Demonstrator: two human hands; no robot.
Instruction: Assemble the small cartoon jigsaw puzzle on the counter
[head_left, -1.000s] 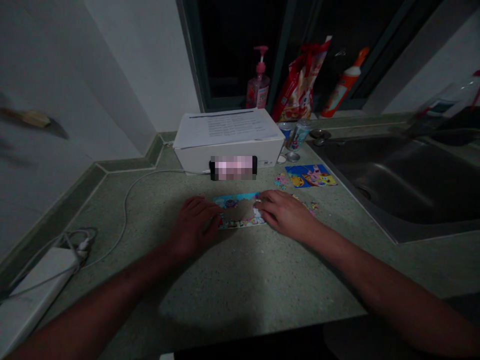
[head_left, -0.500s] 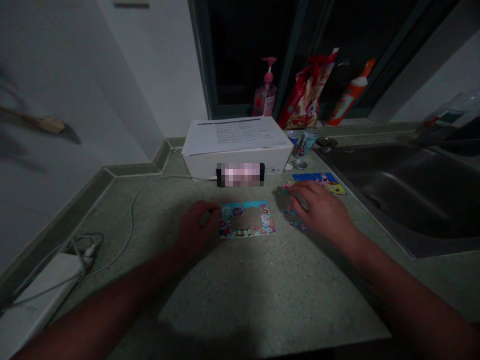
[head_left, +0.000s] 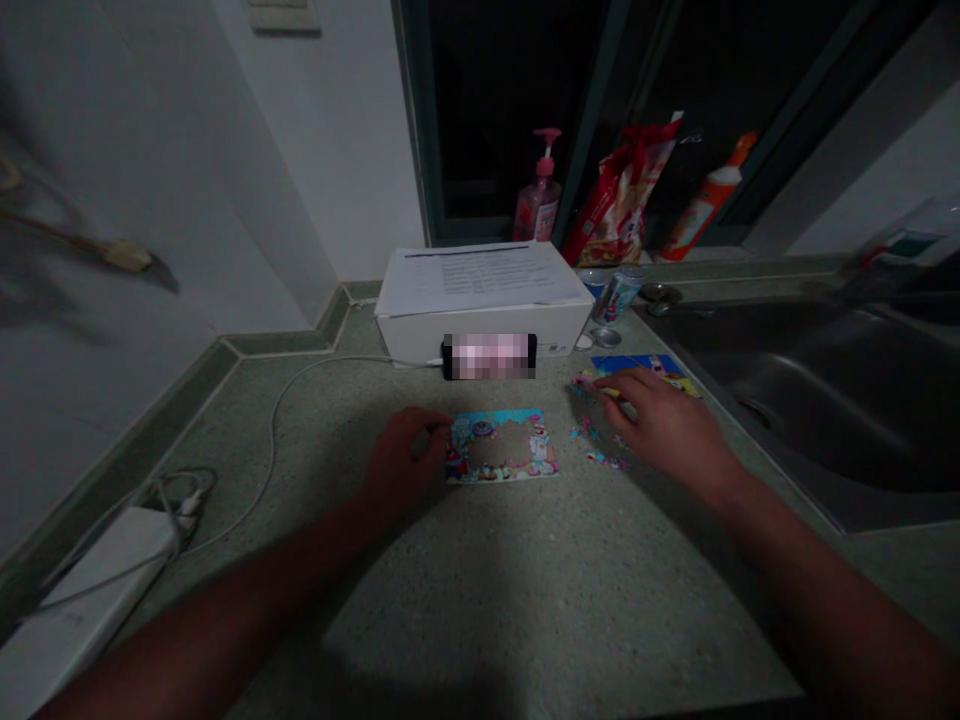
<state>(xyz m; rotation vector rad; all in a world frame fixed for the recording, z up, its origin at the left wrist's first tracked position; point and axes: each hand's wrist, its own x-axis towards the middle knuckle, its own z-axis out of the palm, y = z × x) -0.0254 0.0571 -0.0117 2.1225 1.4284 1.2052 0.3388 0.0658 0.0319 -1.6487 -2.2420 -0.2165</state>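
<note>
A partly assembled jigsaw puzzle (head_left: 502, 415) lies flat on the counter, its border joined and bare counter showing through the middle. My left hand (head_left: 409, 455) is at its left edge, fingers curled and thumb and fingertips closed on that edge. To the right, my right hand (head_left: 667, 420) pinches a small yellowish puzzle piece (head_left: 611, 393) just above the counter. Several loose puzzle pieces (head_left: 585, 430) are scattered below and left of those fingers. A blue picture card (head_left: 634, 363) with a yellow figure lies behind my right hand, partly covered by it.
A white box (head_left: 420, 335) with printed paper on top stands behind, a phone (head_left: 489, 357) leaning on it, its cable (head_left: 277, 400) running left to a power strip (head_left: 90, 580). A can (head_left: 621, 298) stands near the steel sink (head_left: 750, 350). Bottles and a red bag (head_left: 619, 200) line the sill.
The view has shifted slightly, so everything sits a little lower and further right. A yellowish piece now shows between my right fingertips. My left hand keeps its place at the puzzle's edge.
</note>
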